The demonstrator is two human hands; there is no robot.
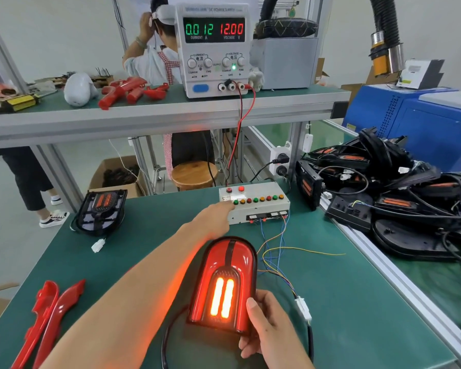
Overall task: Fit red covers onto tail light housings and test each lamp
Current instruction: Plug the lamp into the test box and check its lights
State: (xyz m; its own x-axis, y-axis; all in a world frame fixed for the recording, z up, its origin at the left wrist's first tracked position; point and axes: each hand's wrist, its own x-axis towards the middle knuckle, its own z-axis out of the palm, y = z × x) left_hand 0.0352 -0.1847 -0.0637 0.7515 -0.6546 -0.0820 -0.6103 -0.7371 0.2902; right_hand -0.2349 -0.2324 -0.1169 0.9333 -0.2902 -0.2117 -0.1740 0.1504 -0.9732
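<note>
Right hand (266, 328) grips lit tail light (224, 286) — supply (214, 49) reads "12.00 VOLTAGE V".

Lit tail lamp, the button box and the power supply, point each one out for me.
Lit tail lamp (224, 286): head view, on the red cover above its two glowing bars.
Button box (261, 209): head view, on its pale top face below the row of buttons.
Power supply (214, 62): head view, on its front panel between the knobs.

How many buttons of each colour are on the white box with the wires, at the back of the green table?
Green buttons: 3
Orange buttons: 3
Red buttons: 4
Total: 10
</note>
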